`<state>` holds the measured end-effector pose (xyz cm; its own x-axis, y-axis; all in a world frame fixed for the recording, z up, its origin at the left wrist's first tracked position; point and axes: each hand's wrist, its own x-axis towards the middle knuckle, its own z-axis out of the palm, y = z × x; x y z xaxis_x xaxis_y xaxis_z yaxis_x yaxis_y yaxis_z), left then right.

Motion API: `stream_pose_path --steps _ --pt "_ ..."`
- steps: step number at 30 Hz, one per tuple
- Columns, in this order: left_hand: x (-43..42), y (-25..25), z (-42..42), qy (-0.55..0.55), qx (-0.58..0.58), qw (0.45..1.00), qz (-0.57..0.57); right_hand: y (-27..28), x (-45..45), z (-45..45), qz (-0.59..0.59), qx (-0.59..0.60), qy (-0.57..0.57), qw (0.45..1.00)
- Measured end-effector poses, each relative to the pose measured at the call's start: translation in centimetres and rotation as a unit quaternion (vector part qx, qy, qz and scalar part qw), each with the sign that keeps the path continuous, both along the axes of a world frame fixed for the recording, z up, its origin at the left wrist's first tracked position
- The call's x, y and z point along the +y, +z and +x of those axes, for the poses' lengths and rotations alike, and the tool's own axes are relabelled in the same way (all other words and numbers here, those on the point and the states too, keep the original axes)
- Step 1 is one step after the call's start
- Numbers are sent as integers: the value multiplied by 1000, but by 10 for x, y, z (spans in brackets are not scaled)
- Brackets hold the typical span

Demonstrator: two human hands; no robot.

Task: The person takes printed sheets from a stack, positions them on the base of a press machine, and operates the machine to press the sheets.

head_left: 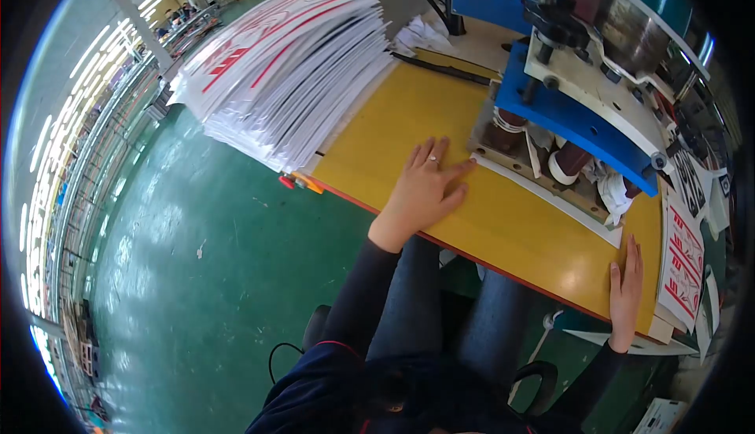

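Note:
My left hand (422, 190) lies on the yellow table top (393, 123) with its fingers spread, a ring on one finger. Its index fingertip reaches the left corner of a white sheet edge (550, 200) that sticks out from under a press (582, 111). Near the table's right end, my right hand (627, 288) rests with straight fingers, just below the sheet's right corner. Nothing is held in either hand. The press has a blue plate, brown cylinders and a metal base; most of the sheet is hidden beneath it.
A tall stack of white bags printed in red (291, 72) stands at the table's left end. Red-printed sheets (680, 265) lie at the right. An orange-handled tool (305, 183) pokes out by the stack. Crumpled white material (425, 34) lies behind the table.

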<state>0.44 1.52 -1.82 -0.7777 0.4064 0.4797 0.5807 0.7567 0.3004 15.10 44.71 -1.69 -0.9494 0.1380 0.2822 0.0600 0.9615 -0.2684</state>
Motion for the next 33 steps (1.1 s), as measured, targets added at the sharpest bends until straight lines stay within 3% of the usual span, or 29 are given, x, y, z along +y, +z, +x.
stream_pose_path --steps 12,27,33 --pt "1 -1 2 11 -6 1000 -2 -3 1 2 -32 14 -4 999" --pt "0 3 10 12 -4 1000 -25 3 -4 5 25 -20 -9 999" --pt "-2 8 12 5 -7 1000 8 3 -7 7 -47 8 -28 998"
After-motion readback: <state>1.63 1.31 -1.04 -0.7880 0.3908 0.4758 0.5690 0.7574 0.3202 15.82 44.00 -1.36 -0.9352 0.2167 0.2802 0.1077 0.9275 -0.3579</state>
